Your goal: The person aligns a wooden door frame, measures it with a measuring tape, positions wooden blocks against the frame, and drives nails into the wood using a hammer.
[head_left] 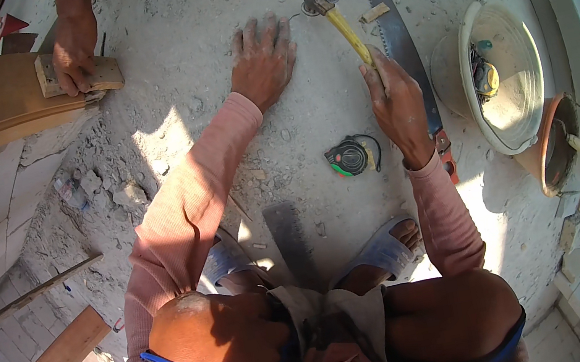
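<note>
Left hand [263, 65] lies splayed, palm down; right hand [397, 96] grips.

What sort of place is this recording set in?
Most likely a building site or a space under renovation: the dusty floor has rubble scattered on it, a handsaw lies there, and the right hand holds a hammer.

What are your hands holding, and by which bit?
The right hand holds a claw hammer by its yellow handle. The left hand is spread, holding nothing visible.
</note>
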{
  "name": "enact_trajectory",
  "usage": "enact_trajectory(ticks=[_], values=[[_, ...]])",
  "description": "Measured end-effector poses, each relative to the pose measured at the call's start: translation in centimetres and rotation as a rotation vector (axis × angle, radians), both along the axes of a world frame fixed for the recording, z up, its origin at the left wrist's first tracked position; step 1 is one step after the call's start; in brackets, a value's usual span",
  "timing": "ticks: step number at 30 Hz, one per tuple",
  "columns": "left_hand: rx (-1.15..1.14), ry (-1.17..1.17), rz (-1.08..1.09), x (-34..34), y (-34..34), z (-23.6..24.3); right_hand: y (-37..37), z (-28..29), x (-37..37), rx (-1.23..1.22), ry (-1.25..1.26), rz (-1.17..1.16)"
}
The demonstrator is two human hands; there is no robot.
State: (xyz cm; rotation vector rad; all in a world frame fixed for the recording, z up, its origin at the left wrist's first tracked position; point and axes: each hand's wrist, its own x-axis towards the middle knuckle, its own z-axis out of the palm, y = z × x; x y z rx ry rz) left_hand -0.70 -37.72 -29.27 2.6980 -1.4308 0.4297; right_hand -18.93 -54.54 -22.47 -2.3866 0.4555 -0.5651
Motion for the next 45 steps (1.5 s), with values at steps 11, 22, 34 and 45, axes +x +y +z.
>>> enact_trajectory(ticks=[11,22,34,45], values=[[0.002,0.017,0.011,-0.2,0.0,-0.5,1.0,0.1,1.8,-0.222,0.246,0.028],[-0.014,0.009,0.004,0.0,0.0,-0.5,0.7,0.3,1.7,-0.208,0.216,0.022],[-0.009,-0.013,0.024,-0.2,0.1,-0.4,0.3,-0.2,1.7,-0.195,0.279,0.072],[-0.13,0.136,0.004,0.5,1.1,-0.2,-0.2,-0.2,0.7,0.072,0.145,0.008]])
